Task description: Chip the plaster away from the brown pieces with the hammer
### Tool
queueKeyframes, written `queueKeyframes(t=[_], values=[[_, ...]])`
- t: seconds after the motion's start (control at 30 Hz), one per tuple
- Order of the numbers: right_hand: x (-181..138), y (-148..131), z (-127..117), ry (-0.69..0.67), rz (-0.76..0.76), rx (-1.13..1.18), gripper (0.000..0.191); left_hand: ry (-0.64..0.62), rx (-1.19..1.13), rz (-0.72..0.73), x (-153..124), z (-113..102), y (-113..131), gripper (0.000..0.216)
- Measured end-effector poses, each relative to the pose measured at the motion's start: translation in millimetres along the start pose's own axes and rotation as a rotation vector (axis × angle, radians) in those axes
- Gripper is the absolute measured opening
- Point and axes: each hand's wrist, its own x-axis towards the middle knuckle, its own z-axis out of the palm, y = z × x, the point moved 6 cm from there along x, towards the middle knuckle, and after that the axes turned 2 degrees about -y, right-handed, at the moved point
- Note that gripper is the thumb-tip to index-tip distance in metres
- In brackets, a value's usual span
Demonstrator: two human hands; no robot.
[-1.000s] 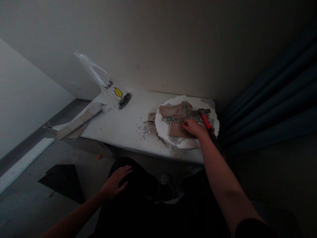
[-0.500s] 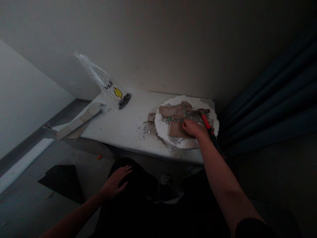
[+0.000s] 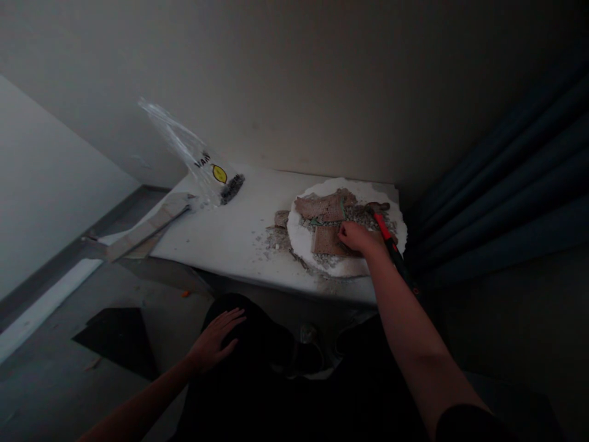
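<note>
My right hand [image 3: 359, 238] reaches onto a round white slab [image 3: 304, 242] on a white board [image 3: 230, 236]. Its fingers are curled over brown tile pieces [image 3: 322, 207] and grey rubble on the slab; what they pinch is too small to name. A hammer with a red and black handle [image 3: 389, 240] lies on the slab just right of that hand. My left hand [image 3: 214, 341] rests flat on my dark-clothed knee, fingers stretched out, holding nothing.
A clear plastic bag [image 3: 197, 156] with a yellow label leans on the wall at the board's far left. A cardboard strip [image 3: 147, 227] juts off the board's left end. Dark blue curtains [image 3: 506, 184] hang at the right. A dark square [image 3: 119, 337] lies on the grey floor.
My right hand has shifted slightly among the tile pieces. My left hand has stayed on the knee.
</note>
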Motion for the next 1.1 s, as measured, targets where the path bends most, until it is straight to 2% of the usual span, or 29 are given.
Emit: queueKeyframes(t=[0.6,0.93,1.1], values=[[-3,-1,1,0.023,0.001,-0.007,0.008,0.009,-0.006,0.004,0,5,-5,0.056],[-7,-2,-3,0.017,-0.166,-0.006,0.005,0.009,0.001,-0.004,0,3,-3,0.055],[-11,-4,-2,0.045,-0.152,-0.037,0.010,-0.006,0.010,0.003,2,3,-3,0.053]])
